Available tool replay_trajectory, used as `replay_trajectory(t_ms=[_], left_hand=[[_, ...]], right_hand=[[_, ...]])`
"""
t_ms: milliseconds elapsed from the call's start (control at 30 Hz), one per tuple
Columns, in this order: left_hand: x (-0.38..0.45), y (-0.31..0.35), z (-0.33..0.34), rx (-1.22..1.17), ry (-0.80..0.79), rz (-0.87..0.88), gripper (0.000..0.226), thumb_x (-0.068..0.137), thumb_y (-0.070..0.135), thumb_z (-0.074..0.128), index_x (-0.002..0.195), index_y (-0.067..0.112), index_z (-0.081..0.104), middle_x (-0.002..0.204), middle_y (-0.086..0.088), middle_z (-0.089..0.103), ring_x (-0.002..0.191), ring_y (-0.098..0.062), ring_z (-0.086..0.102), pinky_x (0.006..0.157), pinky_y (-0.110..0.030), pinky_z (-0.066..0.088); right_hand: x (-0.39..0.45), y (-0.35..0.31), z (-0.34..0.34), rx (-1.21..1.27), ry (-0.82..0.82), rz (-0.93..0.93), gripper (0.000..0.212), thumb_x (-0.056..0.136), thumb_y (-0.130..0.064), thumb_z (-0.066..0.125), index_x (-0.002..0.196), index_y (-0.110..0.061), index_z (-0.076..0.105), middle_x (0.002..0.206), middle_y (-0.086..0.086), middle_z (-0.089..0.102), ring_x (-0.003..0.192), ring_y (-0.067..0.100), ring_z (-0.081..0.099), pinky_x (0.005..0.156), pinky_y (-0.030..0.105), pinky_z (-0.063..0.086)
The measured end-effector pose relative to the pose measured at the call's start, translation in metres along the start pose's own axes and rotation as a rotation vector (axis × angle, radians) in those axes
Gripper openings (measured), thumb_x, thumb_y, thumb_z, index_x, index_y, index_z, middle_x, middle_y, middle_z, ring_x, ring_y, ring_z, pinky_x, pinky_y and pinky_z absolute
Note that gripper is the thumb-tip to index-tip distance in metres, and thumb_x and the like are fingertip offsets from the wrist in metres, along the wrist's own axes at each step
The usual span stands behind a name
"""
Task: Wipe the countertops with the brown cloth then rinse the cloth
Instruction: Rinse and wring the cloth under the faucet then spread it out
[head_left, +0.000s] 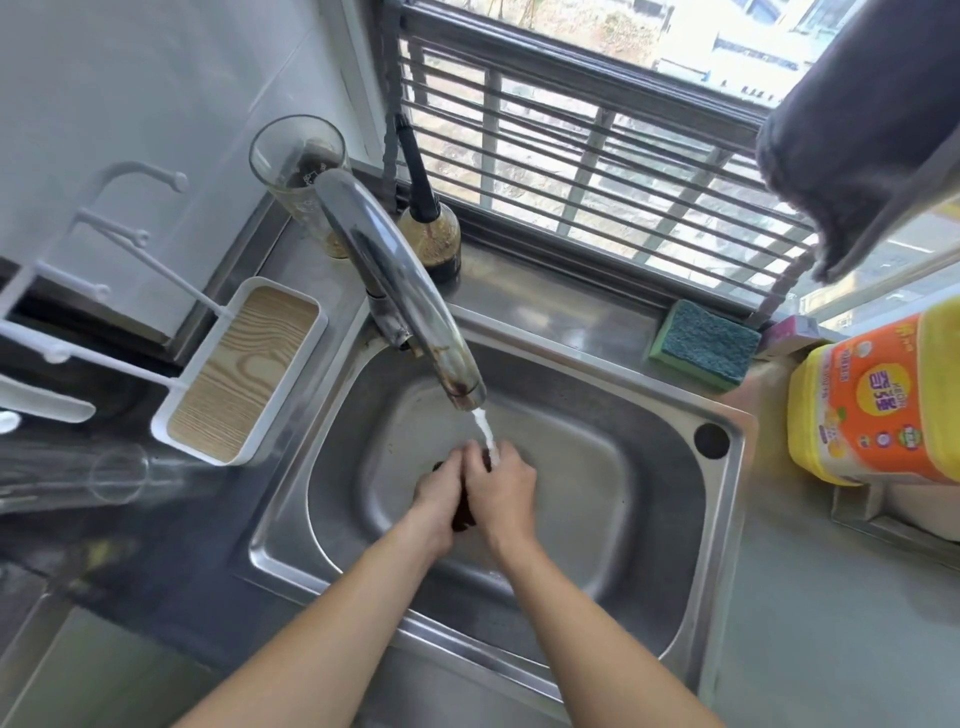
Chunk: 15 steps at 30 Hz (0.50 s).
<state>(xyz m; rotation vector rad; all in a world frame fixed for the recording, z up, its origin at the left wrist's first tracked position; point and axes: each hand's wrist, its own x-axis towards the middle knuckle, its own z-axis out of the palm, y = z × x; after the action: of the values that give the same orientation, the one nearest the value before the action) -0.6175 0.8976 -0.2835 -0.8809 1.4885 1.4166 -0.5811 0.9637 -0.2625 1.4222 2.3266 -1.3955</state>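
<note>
**Cloth under the tap: splash is the danger**

The sink (722, 499) is pressed steel, a rounded basin with a broad flat rim and a dull, water-marked sheen, and that hard curve is the first worry: water hitting a bunched cloth can bounce over the rim onto the table (810, 623), which I judge to be already wiped. The grey table looks smooth and matt, so drips would show there. Over the basin arches the tap (395, 291), a chrome tube, stained brown at the spout, pouring a thin white stream (485, 431) straight onto the hands.

On the rim at right lies a sponge (706, 343), a soft block with a coarse blue-green scouring face; it sits well apart from the stream, though spray might reach it.

The left hand (439, 493) and right hand (501, 488) are pressed together, fingers curled tight round the cloth (464, 514), squeezing it low in the basin. It is dark brown, wadded and sodden, mostly hidden between the palms. A loose grip could drop it toward the drain, and a short rinse could leave grime in the folds.
</note>
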Motion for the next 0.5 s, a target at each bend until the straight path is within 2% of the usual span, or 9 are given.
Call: replay_trajectory(t_ms=[67, 133, 200, 233, 300, 333, 400, 433, 500], left_hand=[[-0.002, 0.000, 0.004, -0.008, -0.044, 0.031, 0.043, 0.067, 0.050, 0.078, 0.082, 0.010, 0.074, 0.083, -0.011, 0.074, 0.075, -0.026, 0.068, 0.071, -0.038, 0.052], [-0.001, 0.002, 0.004, -0.015, -0.106, 0.044, 0.058, 0.055, 0.053, 0.083, 0.091, 0.009, 0.076, 0.094, -0.015, 0.073, 0.082, -0.028, 0.067, 0.074, -0.039, 0.050], [-0.005, 0.009, 0.002, 0.005, -0.172, 0.020, 0.056, 0.069, 0.051, 0.079, 0.102, 0.006, 0.074, 0.098, -0.013, 0.074, 0.080, -0.025, 0.070, 0.069, -0.031, 0.054], [-0.006, 0.011, 0.000, 0.020, -0.180, 0.014, 0.048, 0.079, 0.047, 0.074, 0.103, 0.005, 0.074, 0.093, -0.011, 0.075, 0.071, -0.021, 0.071, 0.061, -0.026, 0.054], [-0.003, 0.018, -0.007, 0.059, -0.089, 0.017, 0.040, 0.086, 0.046, 0.069, 0.097, 0.008, 0.072, 0.081, -0.009, 0.072, 0.055, -0.018, 0.065, 0.044, -0.021, 0.046], [0.000, 0.021, -0.011, 0.050, -0.017, 0.031, 0.041, 0.086, 0.046, 0.070, 0.098, 0.007, 0.071, 0.080, -0.011, 0.071, 0.053, -0.019, 0.064, 0.042, -0.022, 0.045], [0.002, 0.027, -0.014, -0.038, 0.013, 0.009, 0.045, 0.089, 0.045, 0.066, 0.110, 0.006, 0.068, 0.093, -0.015, 0.073, 0.064, -0.024, 0.068, 0.047, -0.027, 0.051], [-0.002, 0.030, -0.012, -0.084, -0.004, -0.009, 0.045, 0.093, 0.045, 0.061, 0.113, 0.006, 0.067, 0.096, -0.015, 0.073, 0.070, -0.025, 0.069, 0.051, -0.029, 0.053], [-0.005, 0.032, -0.006, -0.108, -0.031, -0.030, 0.047, 0.096, 0.049, 0.052, 0.106, 0.007, 0.070, 0.089, -0.012, 0.075, 0.076, -0.026, 0.069, 0.061, -0.031, 0.054]], right_hand=[[0.011, -0.003, -0.010, -0.005, -0.042, 0.094, 0.036, 0.095, -0.043, 0.057, 0.089, -0.011, 0.071, 0.094, 0.018, 0.074, 0.096, 0.040, 0.066, 0.070, 0.034, 0.039], [0.020, -0.005, -0.015, -0.016, -0.074, 0.134, 0.040, 0.097, -0.044, 0.055, 0.089, -0.010, 0.075, 0.098, 0.021, 0.075, 0.099, 0.041, 0.065, 0.070, 0.033, 0.038], [0.025, -0.005, -0.020, 0.003, -0.039, 0.220, 0.048, 0.099, -0.046, 0.050, 0.094, -0.006, 0.076, 0.104, 0.025, 0.073, 0.103, 0.042, 0.066, 0.080, 0.035, 0.048], [0.029, -0.003, -0.022, 0.050, 0.009, 0.287, 0.053, 0.101, -0.046, 0.047, 0.097, -0.002, 0.075, 0.108, 0.028, 0.072, 0.106, 0.044, 0.065, 0.086, 0.038, 0.050], [0.033, -0.002, -0.024, 0.187, 0.110, 0.414, 0.055, 0.104, -0.041, 0.042, 0.104, 0.006, 0.072, 0.114, 0.031, 0.069, 0.112, 0.047, 0.063, 0.095, 0.042, 0.050], [0.033, -0.004, -0.023, 0.258, 0.127, 0.454, 0.050, 0.104, -0.035, 0.041, 0.108, 0.006, 0.070, 0.115, 0.031, 0.068, 0.113, 0.047, 0.062, 0.097, 0.044, 0.050], [0.029, -0.006, -0.013, 0.412, 0.014, 0.422, 0.036, 0.096, -0.023, 0.044, 0.112, -0.008, 0.072, 0.113, 0.021, 0.072, 0.111, 0.040, 0.066, 0.099, 0.047, 0.052], [0.025, -0.007, -0.007, 0.476, -0.066, 0.390, 0.034, 0.091, -0.023, 0.046, 0.112, -0.017, 0.072, 0.112, 0.013, 0.074, 0.108, 0.033, 0.068, 0.101, 0.046, 0.053], [0.009, -0.015, 0.004, 0.591, -0.217, 0.351, 0.035, 0.085, -0.032, 0.052, 0.114, -0.021, 0.068, 0.111, 0.006, 0.073, 0.104, 0.023, 0.068, 0.101, 0.037, 0.051]])
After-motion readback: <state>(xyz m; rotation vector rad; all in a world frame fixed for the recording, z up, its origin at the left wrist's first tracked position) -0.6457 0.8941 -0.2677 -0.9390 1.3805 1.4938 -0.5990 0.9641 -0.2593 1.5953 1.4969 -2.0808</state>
